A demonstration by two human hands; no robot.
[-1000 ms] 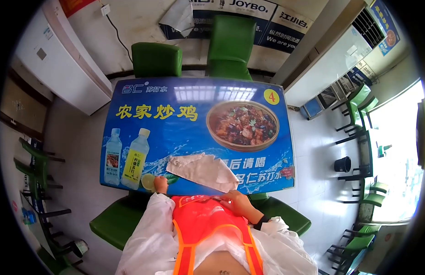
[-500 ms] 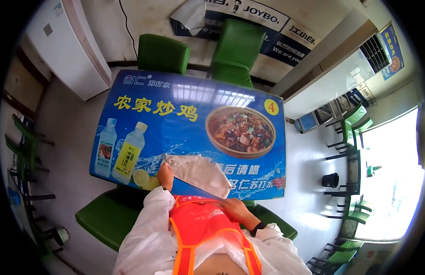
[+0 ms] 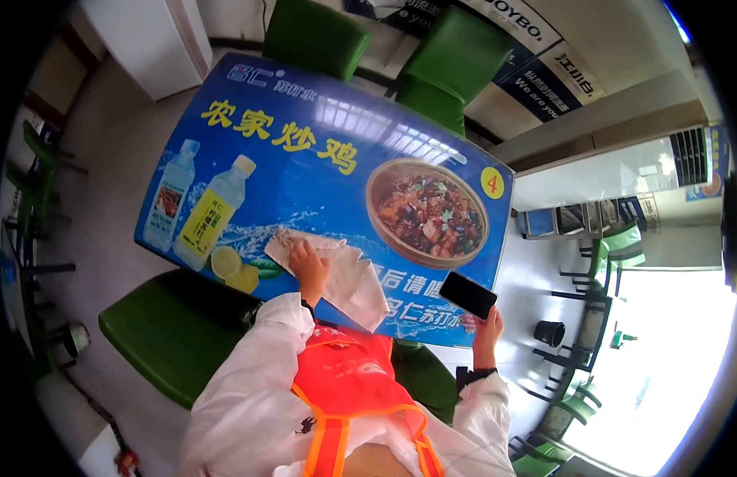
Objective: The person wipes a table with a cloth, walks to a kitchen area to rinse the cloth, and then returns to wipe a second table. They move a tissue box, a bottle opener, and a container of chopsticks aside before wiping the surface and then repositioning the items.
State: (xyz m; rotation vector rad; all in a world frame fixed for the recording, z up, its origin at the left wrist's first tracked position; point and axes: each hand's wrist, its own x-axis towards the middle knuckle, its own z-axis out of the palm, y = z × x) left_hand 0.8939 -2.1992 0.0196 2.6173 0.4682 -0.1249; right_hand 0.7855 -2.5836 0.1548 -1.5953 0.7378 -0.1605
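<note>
A beige cloth [image 3: 354, 280] lies partly spread on the blue printed table [image 3: 336, 203], near its front edge. My left hand [image 3: 311, 270] is on the cloth's left part, its bent fingers gripping the fabric; the fingertips are only partly distinct. At the table's front right corner, my right hand [image 3: 488, 334] holds a black smartphone [image 3: 468, 296] by its lower right end. The phone's dark face points up, and it is tilted over the tabletop print.
Green chairs stand behind the table, one of them a padded chair [image 3: 316, 36], and another green seat [image 3: 177, 334] is at the front left. A white air conditioner [image 3: 615, 175] is to the right. A black bucket [image 3: 549, 332] sits on the floor near more chairs.
My right hand has come up from beside the apron to the table's right corner, now with a smartphone. My left hand has moved further onto the cloth. The view has turned and shifted.
</note>
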